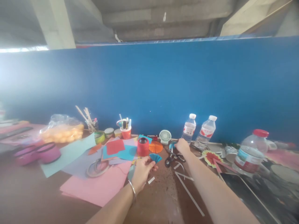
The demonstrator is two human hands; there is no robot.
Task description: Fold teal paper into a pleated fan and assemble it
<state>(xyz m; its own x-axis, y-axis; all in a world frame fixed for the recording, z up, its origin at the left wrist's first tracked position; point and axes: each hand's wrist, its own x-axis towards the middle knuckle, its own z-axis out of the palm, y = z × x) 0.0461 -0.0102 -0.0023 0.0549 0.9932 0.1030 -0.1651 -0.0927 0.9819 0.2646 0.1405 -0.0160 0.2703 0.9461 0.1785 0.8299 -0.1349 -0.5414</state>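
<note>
My left hand [143, 171], with a bracelet at the wrist, is closed on a small pleated blue paper fan [155, 157] above the brown table. Farther forward and to the right, my right hand [182, 145] reaches to a small blue item [172, 145] behind the black-handled scissors [168, 161]; its fingertips are partly hidden, and whether it grips the item is unclear. An orange pleated paper round [155, 147] lies just behind the blue fan, beside a red spool [143, 147].
Pink sheets [100, 186], a tape roll [97, 168] and a red cup [126, 133] are on the left. A small white fan [165, 136] stands at the back. Water bottles [188, 128], a larger red-capped bottle [251, 152] and a dark tablet-like object [243, 189] are on the right.
</note>
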